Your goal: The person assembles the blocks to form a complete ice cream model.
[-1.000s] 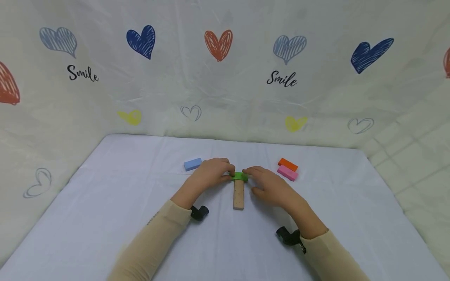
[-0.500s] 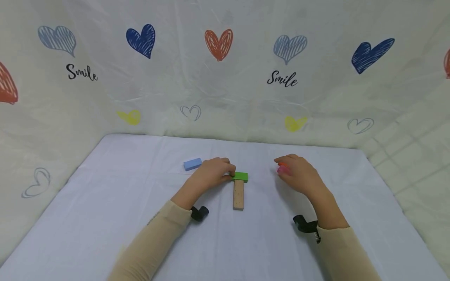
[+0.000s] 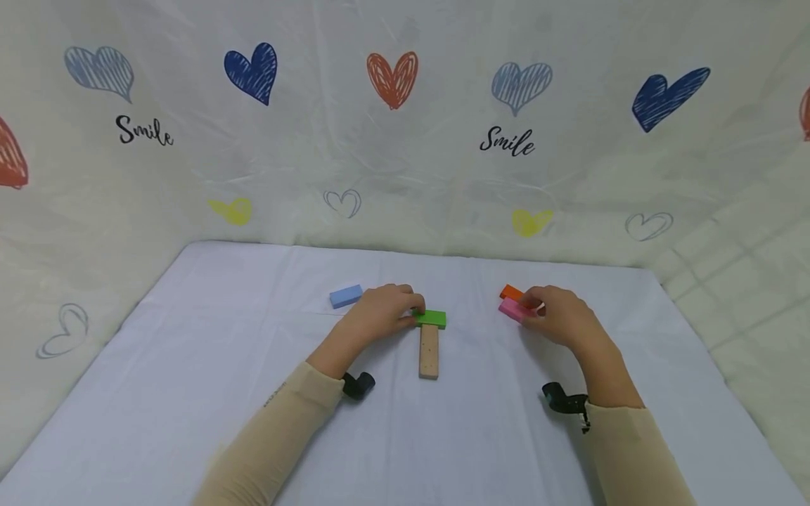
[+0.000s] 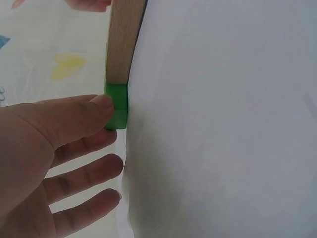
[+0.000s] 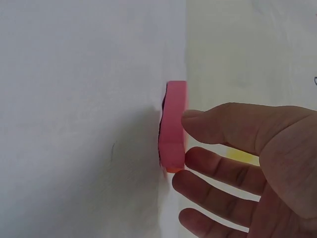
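A green wooden block [image 3: 433,319] lies crosswise at the far end of a plain wood block [image 3: 429,353], touching it. My left hand [image 3: 384,313] pinches the green block's left end; in the left wrist view the thumb [image 4: 96,115] lies over it. A pink block [image 3: 515,310] sits to the right, against an orange block [image 3: 510,292] behind it. My right hand [image 3: 560,316] has thumb and fingers curled at the pink block's right end. In the right wrist view the thumb [image 5: 213,124] meets the pink block's edge, and the orange block is mostly hidden.
A light blue block [image 3: 346,296] lies beyond my left hand. The blocks rest on a white tablecloth [image 3: 405,436], with a heart-printed curtain [image 3: 430,176] standing behind its far edge. Both wrists wear small black cameras.
My right hand has left the green block and moved right to the pink block, now at its right end. My left hand has stayed on the green block.
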{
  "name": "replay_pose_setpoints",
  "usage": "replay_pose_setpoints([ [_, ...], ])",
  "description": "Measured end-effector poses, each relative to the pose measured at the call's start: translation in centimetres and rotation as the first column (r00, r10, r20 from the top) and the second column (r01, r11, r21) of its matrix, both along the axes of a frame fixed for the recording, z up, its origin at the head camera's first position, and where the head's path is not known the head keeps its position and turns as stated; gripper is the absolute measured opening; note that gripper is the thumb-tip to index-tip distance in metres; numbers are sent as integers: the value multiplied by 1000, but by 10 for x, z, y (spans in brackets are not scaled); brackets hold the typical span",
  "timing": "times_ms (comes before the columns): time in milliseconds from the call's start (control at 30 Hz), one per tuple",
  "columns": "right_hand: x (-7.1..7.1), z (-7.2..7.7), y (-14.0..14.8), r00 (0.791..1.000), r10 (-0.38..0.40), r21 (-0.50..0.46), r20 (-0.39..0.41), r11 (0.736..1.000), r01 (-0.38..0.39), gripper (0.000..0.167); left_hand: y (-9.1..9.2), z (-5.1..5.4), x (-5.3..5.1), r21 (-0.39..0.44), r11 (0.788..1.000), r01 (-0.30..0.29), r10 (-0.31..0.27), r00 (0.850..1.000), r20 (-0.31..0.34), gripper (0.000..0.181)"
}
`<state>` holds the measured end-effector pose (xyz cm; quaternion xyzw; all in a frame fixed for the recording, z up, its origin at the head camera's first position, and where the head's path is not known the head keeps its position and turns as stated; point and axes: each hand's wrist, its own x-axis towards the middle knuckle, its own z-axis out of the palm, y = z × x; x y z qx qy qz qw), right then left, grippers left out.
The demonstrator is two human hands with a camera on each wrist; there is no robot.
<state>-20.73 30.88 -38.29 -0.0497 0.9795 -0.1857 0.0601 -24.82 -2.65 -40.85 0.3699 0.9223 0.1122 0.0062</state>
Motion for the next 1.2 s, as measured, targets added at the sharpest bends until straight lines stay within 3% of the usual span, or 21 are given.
replay_pose_setpoints([
  [433,-2,-7,3,999,12,-24,-39,1000,-13,19,-1,3,3,8,1000,10,-10,1000,-9,18],
  [1200,-4,-9,-11,999,35,-52,-37,998,-36,22,-1,3,0,-20,1000,-13,13,1000,17,18],
])
